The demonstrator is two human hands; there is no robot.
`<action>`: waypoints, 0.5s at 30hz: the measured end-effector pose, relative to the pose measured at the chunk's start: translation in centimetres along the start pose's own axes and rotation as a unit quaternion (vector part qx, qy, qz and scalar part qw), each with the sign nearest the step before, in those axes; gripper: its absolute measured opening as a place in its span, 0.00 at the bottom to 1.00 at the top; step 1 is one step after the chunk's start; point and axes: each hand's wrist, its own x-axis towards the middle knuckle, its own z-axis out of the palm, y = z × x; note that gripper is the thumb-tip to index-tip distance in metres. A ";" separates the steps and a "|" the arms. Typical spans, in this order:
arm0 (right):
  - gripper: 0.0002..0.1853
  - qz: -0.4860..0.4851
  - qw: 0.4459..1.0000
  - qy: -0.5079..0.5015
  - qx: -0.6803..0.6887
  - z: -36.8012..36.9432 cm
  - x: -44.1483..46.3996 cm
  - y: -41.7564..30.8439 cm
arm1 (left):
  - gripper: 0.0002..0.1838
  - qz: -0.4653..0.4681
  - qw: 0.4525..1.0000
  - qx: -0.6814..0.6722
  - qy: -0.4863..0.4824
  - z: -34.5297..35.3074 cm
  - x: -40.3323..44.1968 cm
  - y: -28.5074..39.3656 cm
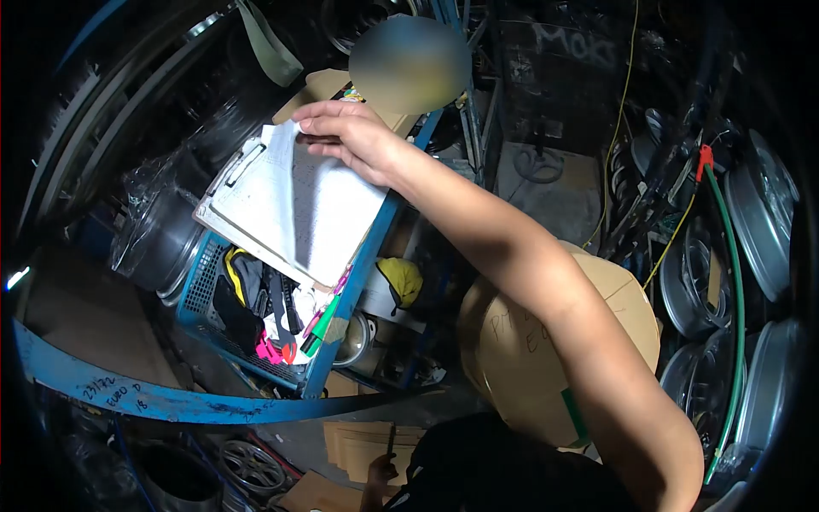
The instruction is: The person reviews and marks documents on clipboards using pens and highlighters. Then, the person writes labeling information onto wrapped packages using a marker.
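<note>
My right hand (350,141) reaches across from the lower right, its thumb and fingers closed on the top corner of a paper sheet. That sheet is lifted and folded back over other papers (337,213) on a clipboard (230,224). The clipboard, with a metal clip at its upper left, rests over a blue plastic basket (201,286). Low in the view, my left hand (380,471) is closed around a thin dark stick-like object, possibly a pen (391,440).
Tools, a green marker (322,326) and cloth fill the basket. A blue rack beam (171,401) curves across the lower left. Cardboard (512,341) stands under my right arm. Wheel rims (755,213) line the right side. A yellow-and-black item (401,282) lies on a shelf.
</note>
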 end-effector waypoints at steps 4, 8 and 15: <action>0.31 -0.031 0.998 -0.037 -0.032 0.4 0.0 -0.6 | 0.19 0.064 0.978 0.166 -0.106 1.4 -0.2 -0.7; 0.48 -0.034 0.995 -0.085 -0.037 -0.2 -0.5 -1.3 | 0.23 0.022 0.978 0.116 -0.171 1.1 -1.8 0.2; 0.48 -0.017 0.995 -0.098 -0.028 -0.9 -1.6 -1.0 | 0.29 0.041 0.953 0.231 -0.193 -0.1 -3.2 1.1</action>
